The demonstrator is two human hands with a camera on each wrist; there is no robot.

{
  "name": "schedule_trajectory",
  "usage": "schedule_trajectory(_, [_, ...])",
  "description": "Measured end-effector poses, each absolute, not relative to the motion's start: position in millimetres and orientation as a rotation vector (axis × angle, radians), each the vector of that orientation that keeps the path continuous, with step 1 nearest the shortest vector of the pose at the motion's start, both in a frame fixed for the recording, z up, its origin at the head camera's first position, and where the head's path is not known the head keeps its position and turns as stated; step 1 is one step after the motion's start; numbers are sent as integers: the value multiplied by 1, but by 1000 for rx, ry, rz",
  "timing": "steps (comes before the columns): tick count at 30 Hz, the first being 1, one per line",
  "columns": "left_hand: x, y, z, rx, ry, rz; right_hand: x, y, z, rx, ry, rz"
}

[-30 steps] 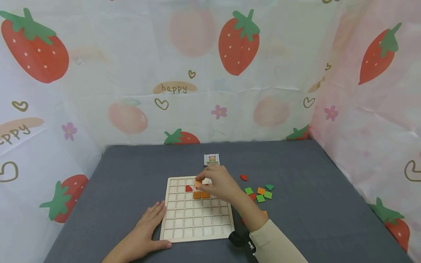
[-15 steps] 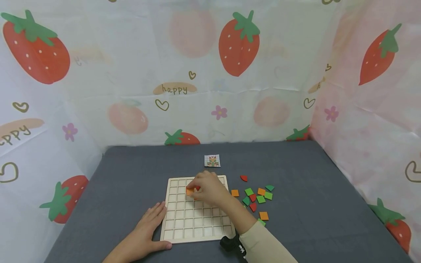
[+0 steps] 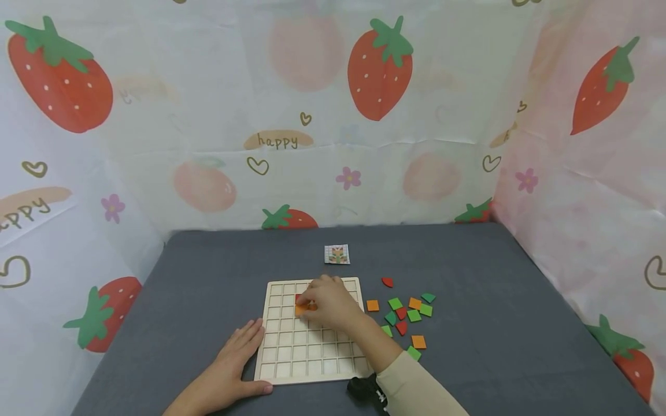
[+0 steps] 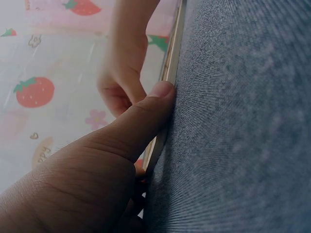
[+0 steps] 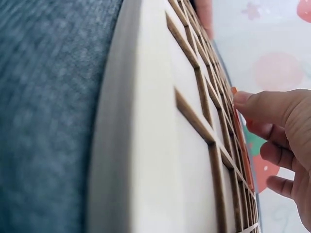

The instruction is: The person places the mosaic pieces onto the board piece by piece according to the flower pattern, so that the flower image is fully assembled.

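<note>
A wooden grid board (image 3: 283, 353) lies on the dark table, divided into square cells. My right hand (image 3: 333, 303) is over its upper part and pinches an orange square tile (image 3: 300, 311) between thumb and fingers, low at the grid. In the right wrist view the edge of that orange tile (image 5: 234, 90) shows beside the thumb. A red tile (image 3: 298, 297) sits just behind it, and other tiles near there are partly hidden by the hand. My left hand (image 3: 229, 361) rests with straight fingers along the board's left edge, the thumb at the near corner.
Right of the board lie loose tiles: orange squares (image 3: 418, 342), light green squares (image 3: 414, 315), red pieces (image 3: 387, 282) and dark green pieces (image 3: 428, 297). A small pattern card (image 3: 337, 254) lies behind the board. A printed cloth (image 3: 343, 196) hangs around the table.
My right hand has carried the orange tile leftward and down onto the grid, uncovering the pattern card and several loose tiles. The left hand stays in place.
</note>
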State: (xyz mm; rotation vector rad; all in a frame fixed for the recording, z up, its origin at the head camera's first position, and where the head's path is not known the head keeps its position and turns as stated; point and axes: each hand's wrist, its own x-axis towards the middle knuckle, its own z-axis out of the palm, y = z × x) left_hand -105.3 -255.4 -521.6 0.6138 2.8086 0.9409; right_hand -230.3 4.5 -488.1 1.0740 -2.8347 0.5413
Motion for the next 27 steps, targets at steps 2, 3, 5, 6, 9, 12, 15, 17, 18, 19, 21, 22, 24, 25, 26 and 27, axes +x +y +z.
schedule_trajectory(2, [-105,-255,-522,610,2804,942,-230,4,-490,1075,-2840,536])
schedule_trajectory(3, [-105,-255,-521,609,2800,945,-231,4,-491,1077,-2843,532])
schedule_trajectory(5, [-104,-254,-521,605,2797,954,-231,3,-493,1079,-2850,527])
schedule_trajectory(6, [-104,-254,-521,605,2796,959,-231,3,-493,1077,-2854,524])
schedule_trajectory(9, [-103,-254,-521,611,2807,964,-232,2,-495,1076,-2859,529])
schedule_trajectory(12, [-103,-254,-522,618,2824,958,-232,1,-497,1070,-2858,528])
schedule_trajectory(15, [-104,-255,-522,622,2832,954,-233,0,-498,1065,-2857,526])
schedule_trajectory(17, [-104,-255,-522,622,2832,951,-234,0,-499,1061,-2859,527])
schedule_trajectory(18, [-104,-255,-522,623,2833,950,-234,0,-499,1060,-2862,531])
schedule_trajectory(19, [-104,-255,-522,624,2832,949,-234,0,-499,1058,-2865,534])
schedule_trajectory(21, [-104,-256,-522,626,2834,946,-234,0,-499,1053,-2868,544])
schedule_trajectory(22, [-104,-256,-522,628,2837,942,-234,0,-498,1051,-2870,551])
schedule_trajectory(24, [-105,-256,-523,627,2839,936,-233,0,-497,1046,-2875,559])
schedule_trajectory(25, [-105,-256,-523,626,2841,929,-233,0,-497,1042,-2876,562])
schedule_trajectory(26, [-105,-256,-523,623,2840,926,-232,0,-496,1039,-2877,563])
schedule_trajectory(27, [-105,-256,-523,621,2837,922,-232,0,-496,1037,-2879,567])
